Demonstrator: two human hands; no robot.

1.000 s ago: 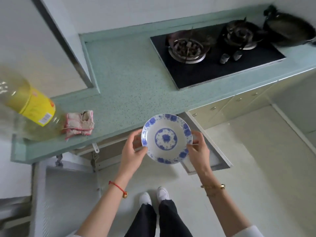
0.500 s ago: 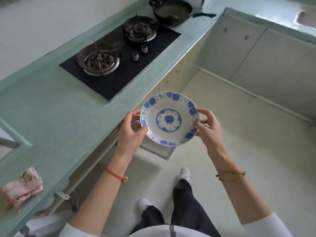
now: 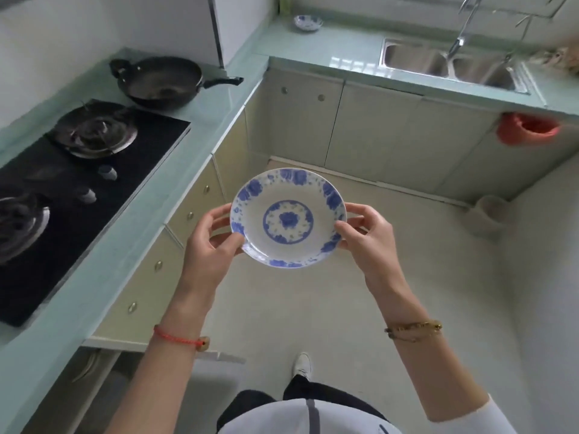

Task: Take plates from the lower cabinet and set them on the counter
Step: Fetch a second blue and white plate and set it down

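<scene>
Left hand (image 3: 206, 249), right hand (image 3: 369, 242) on plate (image 3: 288, 219), now over the floor (image 3: 313, 308)

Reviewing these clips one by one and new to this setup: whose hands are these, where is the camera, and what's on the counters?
No machine here: a person wears a wide-angle camera on the head, looking down at their own bare hands. The left hand and right hand each grip an edge of a blue-patterned plate, held above the floor, not yet set down. The green counter carries a second plate at the far end, a black pan beside the gas hob, and a steel sink set in on the right.
</scene>
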